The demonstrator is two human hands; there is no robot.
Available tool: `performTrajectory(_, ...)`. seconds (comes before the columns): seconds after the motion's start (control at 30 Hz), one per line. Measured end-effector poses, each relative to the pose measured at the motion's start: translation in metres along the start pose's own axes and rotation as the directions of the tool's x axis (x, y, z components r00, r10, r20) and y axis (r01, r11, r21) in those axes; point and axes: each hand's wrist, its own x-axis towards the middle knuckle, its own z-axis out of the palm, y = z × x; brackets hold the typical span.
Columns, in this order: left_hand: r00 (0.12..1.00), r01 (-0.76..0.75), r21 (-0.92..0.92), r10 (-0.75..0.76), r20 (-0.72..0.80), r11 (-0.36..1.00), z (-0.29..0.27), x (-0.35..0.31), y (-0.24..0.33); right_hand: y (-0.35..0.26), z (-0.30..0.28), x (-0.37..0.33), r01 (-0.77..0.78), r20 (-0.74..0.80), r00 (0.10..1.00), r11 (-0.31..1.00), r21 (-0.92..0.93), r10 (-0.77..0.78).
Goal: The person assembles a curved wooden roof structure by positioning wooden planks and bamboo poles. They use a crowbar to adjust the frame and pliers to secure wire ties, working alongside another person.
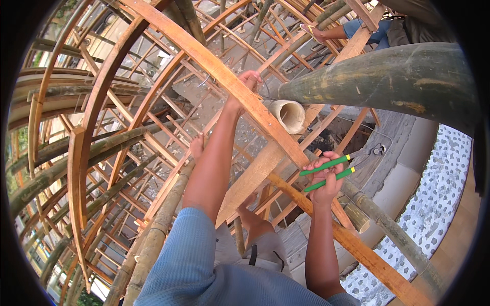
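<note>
My right hand (326,179) is closed around the green handles of a pair of pincers (326,166). The handles have yellow collars, and the dark jaws point right, away from my body. My left hand (249,80) reaches up to a long squared wooden beam (204,60), which crosses in front of part of the hand. Its fingers are curled at the beam's far edge; what they hold is hidden. A thin dark wire curves beside these fingers. Just right of the beam, the hollow end of a light bamboo pole (290,116) faces me.
A thick dark green bamboo pole (377,81) juts in from the right. Wooden battens and bamboo poles (153,239) form a lattice at left, with ground far below. A wide plank (255,178) slants past my legs. Another person's sandalled foot (312,33) is at the top right.
</note>
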Motion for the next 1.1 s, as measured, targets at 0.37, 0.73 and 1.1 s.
performTrajectory(0.37,0.869,-0.035,0.784,0.406,-0.282,0.62,-0.055,-0.043,0.001,-0.01,0.018,0.0,0.008,-0.014,1.0,0.999,0.036,-0.008)
performTrajectory(0.73,0.905,-0.245,0.94,0.291,0.309,-0.237,0.107,-0.118,0.171,-0.084,-0.013,-0.015,-0.466,-0.133,0.876,0.884,0.02,0.464)
performTrajectory(1.1,0.638,-0.34,0.922,-0.766,0.08,-0.187,0.117,-0.001,0.161,-0.054,-0.042,-0.133,-0.472,-0.014,0.868,0.817,-0.332,0.496)
